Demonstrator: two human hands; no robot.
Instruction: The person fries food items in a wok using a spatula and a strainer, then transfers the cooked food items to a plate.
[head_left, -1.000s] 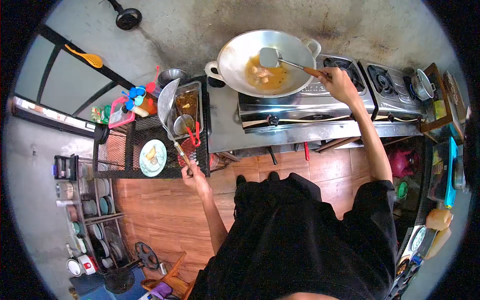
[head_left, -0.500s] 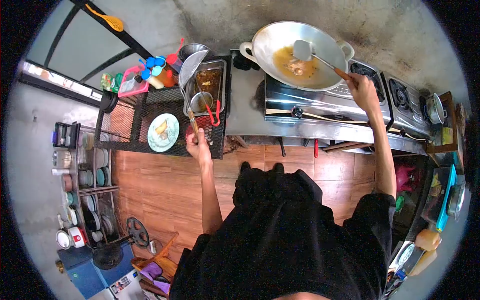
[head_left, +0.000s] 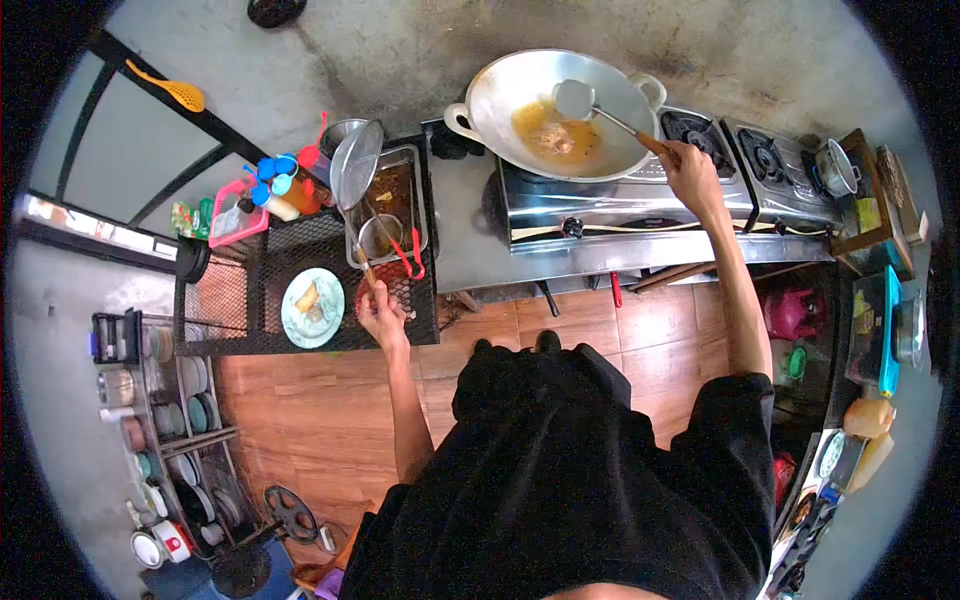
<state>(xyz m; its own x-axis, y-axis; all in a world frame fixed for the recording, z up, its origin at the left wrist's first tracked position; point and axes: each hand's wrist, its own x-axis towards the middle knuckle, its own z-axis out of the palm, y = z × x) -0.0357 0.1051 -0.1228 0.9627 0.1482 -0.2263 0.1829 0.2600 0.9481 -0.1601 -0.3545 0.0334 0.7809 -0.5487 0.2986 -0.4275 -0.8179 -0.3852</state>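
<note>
My left hand (head_left: 385, 318) is closed around the wooden handle of a mesh skimmer (head_left: 357, 165), whose round head hangs over the metal tray (head_left: 412, 165). My right hand (head_left: 695, 182) grips the wooden handle of a spatula (head_left: 575, 100). The spatula's metal blade is inside the large wok (head_left: 495, 95), just above a brownish piece of food (head_left: 555, 138) sitting in yellowish oil (head_left: 535, 120). In the tray are a dark brown layer, a small round strainer (head_left: 380, 238) and red-handled tongs (head_left: 408, 258).
A pale green plate (head_left: 312, 330) with food pieces stands on the black mesh table (head_left: 270, 262). Behind it are sauce bottles (head_left: 285, 190) and a pink basket (head_left: 238, 213). The wok sits on a gas stove (head_left: 640, 205). A dish rack (head_left: 180, 400) stands at left.
The whole view has shifted, moving the scene leftward. The skimmer's head has turned to show more of its mesh face. Both hands keep their hold, and the spatula stays in the wok.
</note>
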